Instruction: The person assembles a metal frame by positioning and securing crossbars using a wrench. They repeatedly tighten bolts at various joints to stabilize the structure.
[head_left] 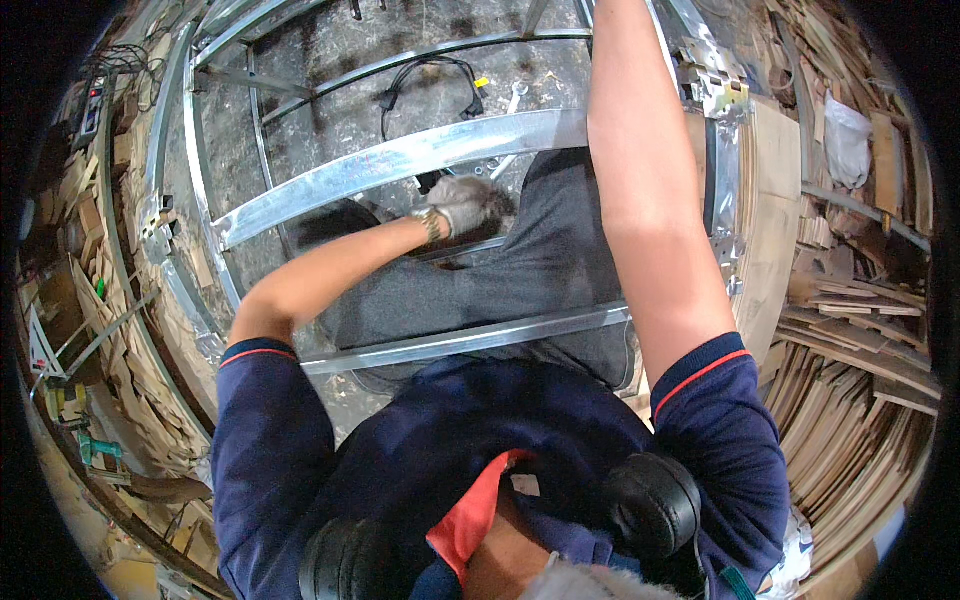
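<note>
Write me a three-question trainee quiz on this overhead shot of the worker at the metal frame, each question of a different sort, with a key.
1. True or false: the left hand wears a light work glove.
2. Which lies on the floor beyond the metal frame? A) a black cable B) a red bucket C) a blue hose
3. Fill in: the right arm reaches up out of the picture, so the right hand is ____.

Key: 1 true. 2 A, the black cable. 3 not in view.
</note>
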